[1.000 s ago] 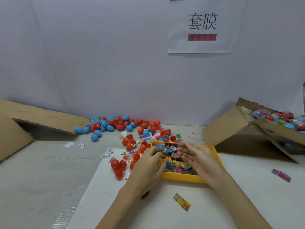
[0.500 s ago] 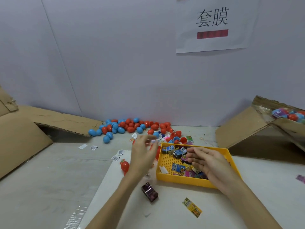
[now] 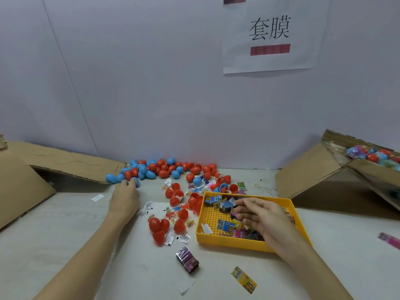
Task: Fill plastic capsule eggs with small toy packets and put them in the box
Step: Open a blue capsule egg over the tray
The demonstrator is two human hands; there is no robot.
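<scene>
The left hand [image 3: 125, 197] has left the yellow tray [image 3: 299, 217] and reached far out to the blue capsule egg [image 3: 136, 181] at the near edge of the egg pile [image 3: 164, 168]; its fingertips touch the egg, though whether they grip it I cannot tell. The right hand [image 3: 259, 215] has stayed over the tray, fingers loosely extended above the toy packets [image 3: 226, 225], holding nothing visible. A dark packet [image 3: 187, 259] now lies on the tabletop [image 3: 65, 224]. The filled-egg box [image 3: 372, 163] sits far right, so a new egg-filling cycle is probably starting.
</scene>
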